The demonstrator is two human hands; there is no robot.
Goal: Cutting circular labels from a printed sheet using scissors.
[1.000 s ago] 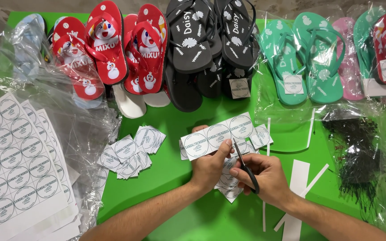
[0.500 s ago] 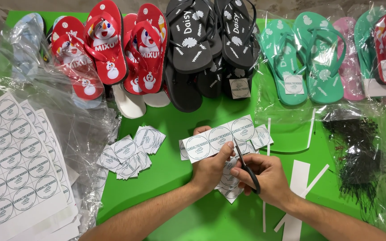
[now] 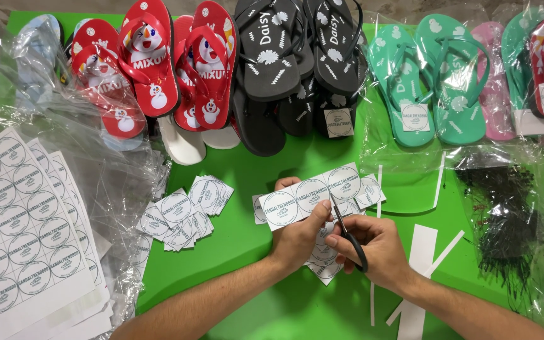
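Note:
My left hand [image 3: 298, 234] pinches a white paper strip [image 3: 310, 196] printed with three round labels and holds it above the green table [image 3: 247, 252]. In my right hand [image 3: 376, 249] are black-handled scissors [image 3: 346, 232], blades pointing up into the strip between its middle and right labels. Under my hands lies a small heap of cut square labels [image 3: 322, 264]. More cut labels [image 3: 184, 211] are piled to the left of my left hand.
Sheets of uncut round labels [image 3: 17, 226] lie at the left beside crumpled clear plastic [image 3: 105, 164]. Red, black, teal and pink flip-flops [image 3: 266, 69] line the far edge. White paper offcuts [image 3: 420, 252] and a bag of black ties [image 3: 505, 220] lie at the right.
Both hands hold nearly the same pose. The scissors have stayed at the strip, with only a slight shift of the blades.

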